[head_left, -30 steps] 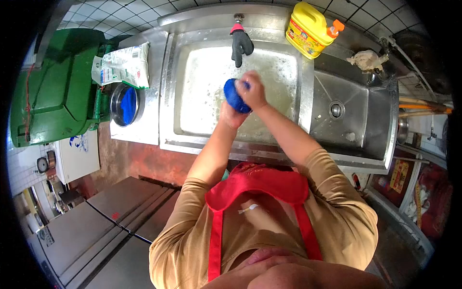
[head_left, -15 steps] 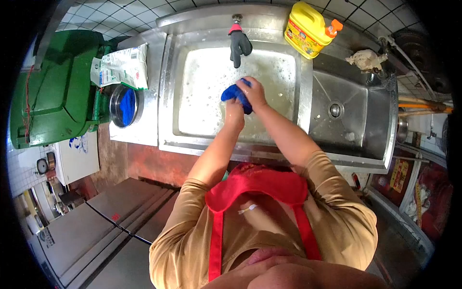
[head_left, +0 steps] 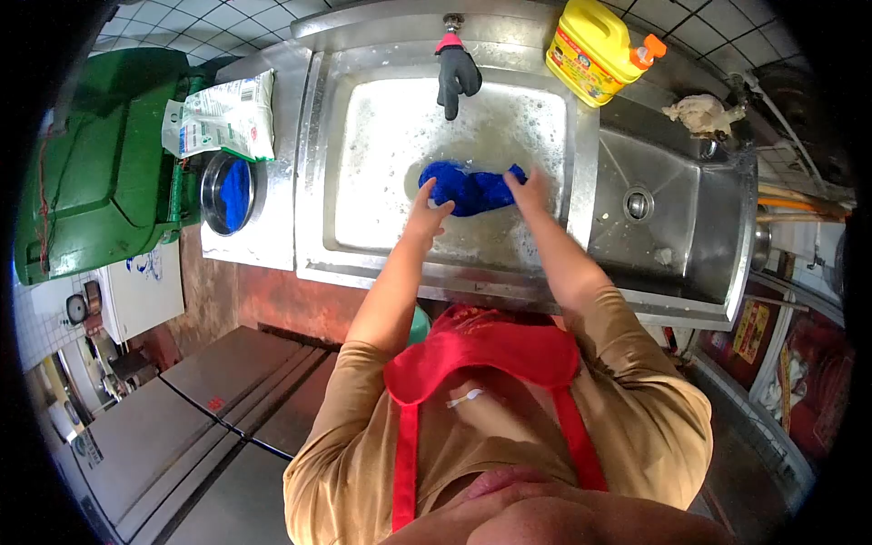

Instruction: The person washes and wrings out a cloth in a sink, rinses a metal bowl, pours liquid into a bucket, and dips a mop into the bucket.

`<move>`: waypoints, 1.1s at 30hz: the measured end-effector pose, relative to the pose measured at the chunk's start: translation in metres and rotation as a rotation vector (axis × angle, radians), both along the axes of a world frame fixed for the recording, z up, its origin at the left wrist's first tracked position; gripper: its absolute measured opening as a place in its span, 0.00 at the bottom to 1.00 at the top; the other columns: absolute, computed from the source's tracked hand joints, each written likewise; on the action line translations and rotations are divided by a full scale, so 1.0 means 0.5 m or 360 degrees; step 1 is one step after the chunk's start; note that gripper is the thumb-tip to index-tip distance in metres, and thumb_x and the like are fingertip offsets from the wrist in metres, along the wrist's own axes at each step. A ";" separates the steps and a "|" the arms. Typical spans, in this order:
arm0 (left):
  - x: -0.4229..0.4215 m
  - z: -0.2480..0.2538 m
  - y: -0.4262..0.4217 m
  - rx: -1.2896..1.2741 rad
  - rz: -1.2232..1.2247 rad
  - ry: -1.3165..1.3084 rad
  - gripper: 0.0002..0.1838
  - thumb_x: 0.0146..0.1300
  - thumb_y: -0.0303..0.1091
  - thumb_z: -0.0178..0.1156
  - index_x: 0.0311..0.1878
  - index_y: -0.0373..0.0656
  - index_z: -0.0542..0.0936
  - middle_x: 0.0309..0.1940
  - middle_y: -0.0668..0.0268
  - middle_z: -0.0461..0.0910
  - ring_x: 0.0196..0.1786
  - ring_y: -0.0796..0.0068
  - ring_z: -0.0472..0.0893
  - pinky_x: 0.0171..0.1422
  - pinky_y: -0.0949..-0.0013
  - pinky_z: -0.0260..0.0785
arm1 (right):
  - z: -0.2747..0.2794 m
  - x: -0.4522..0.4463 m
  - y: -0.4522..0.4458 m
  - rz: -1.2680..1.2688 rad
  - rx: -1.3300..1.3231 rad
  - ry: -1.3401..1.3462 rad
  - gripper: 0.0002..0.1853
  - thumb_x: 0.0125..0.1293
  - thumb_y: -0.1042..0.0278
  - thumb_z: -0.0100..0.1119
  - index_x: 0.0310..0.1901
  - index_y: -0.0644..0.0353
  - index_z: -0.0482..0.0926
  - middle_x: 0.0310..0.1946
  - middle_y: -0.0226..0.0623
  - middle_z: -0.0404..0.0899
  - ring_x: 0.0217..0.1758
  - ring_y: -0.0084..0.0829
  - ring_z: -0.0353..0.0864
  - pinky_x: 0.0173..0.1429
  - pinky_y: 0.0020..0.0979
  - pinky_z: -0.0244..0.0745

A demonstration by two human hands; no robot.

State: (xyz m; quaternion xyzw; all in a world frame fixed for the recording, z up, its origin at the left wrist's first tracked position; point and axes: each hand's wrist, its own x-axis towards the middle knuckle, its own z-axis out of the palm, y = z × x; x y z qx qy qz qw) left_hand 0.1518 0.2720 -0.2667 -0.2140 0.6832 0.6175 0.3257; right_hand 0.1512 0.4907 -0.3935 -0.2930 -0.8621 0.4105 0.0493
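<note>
A wet blue cloth point(head_left: 468, 191) is spread sideways at the surface of the cloudy water in the large steel sink point(head_left: 313, 182). My left hand point(head_left: 427, 216) grips its left end, the thumb along the near edge. At the other end, my right hand point(head_left: 530, 193) pinches a corner between thumb and fingers; the hand is slightly blurred. Beyond the cloth, a dark glove with a pink cuff point(head_left: 457, 77) hangs from the tap over the water.
A yellow jug with an orange cap point(head_left: 595, 54) stands on the sink's back ledge. To the right is a smaller sink basin point(head_left: 686, 209) with a drain. On the left counter are a white packet point(head_left: 227, 113) and a round metal bowl point(head_left: 213, 204) holding blue cloth, beside a green bin point(head_left: 100, 173).
The blue cloth has gone from bunched up between my hands to stretched out sideways, lower on the water. My right hand has moved right, and my left hand slightly left, so they are apart.
</note>
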 end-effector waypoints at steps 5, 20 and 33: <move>0.001 -0.002 -0.003 0.0309 0.0288 -0.0389 0.35 0.60 0.44 0.56 0.68 0.62 0.51 0.68 0.59 0.46 0.67 0.52 0.55 0.54 0.39 0.62 | 0.019 -0.014 -0.126 0.0361 -0.1095 -0.0550 0.28 0.53 0.58 0.63 0.53 0.64 0.69 0.43 0.45 0.75 0.47 0.37 0.75 0.49 0.34 0.71; -0.002 -0.020 0.060 0.1401 0.1188 -0.0323 0.19 0.67 0.38 0.35 0.56 0.40 0.66 0.49 0.55 0.72 0.49 0.58 0.74 0.55 0.56 0.68 | 0.235 -0.054 -0.214 0.0412 -0.0068 0.0286 0.26 0.50 0.43 0.58 0.33 0.63 0.78 0.35 0.49 0.77 0.37 0.48 0.76 0.45 0.42 0.71; -0.003 0.096 0.018 0.1061 0.0720 -0.0421 0.27 0.62 0.54 0.45 0.60 0.48 0.63 0.59 0.56 0.64 0.57 0.52 0.68 0.58 0.37 0.56 | 0.264 -0.050 -0.120 -0.0132 -0.2689 0.0086 0.18 0.59 0.56 0.56 0.47 0.58 0.73 0.40 0.41 0.77 0.39 0.35 0.79 0.46 0.37 0.75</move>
